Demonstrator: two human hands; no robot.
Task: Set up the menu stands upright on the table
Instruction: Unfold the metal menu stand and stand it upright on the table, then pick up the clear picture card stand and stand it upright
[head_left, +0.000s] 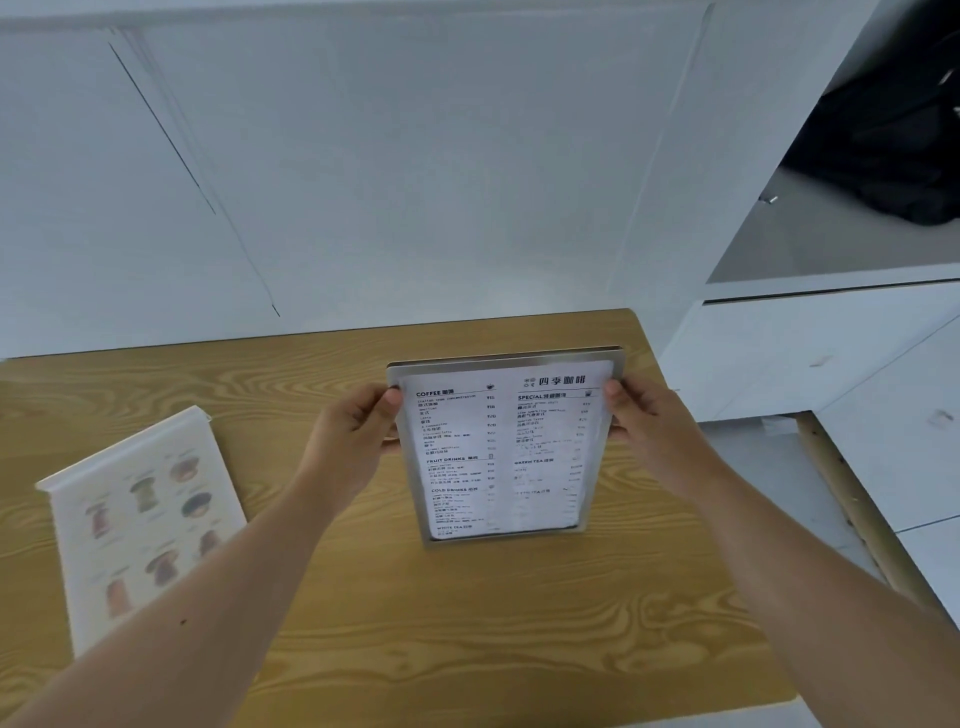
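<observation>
A silver-framed menu stand (501, 449) with a white coffee price list stands upright, tilted slightly back, on the wooden table (467, 623). My left hand (358, 436) grips its left edge near the top, and my right hand (641, 418) grips its right edge at the same height. A second menu stand (140, 519), clear acrylic with pictures of drinks and cakes, lies flat on the table at the left, apart from both hands.
A white wall (363, 182) runs right behind the table's far edge. A white cabinet (810, 353) stands to the right, with a dark bag (893, 135) in an open shelf above. The table's right edge drops off to a pale floor.
</observation>
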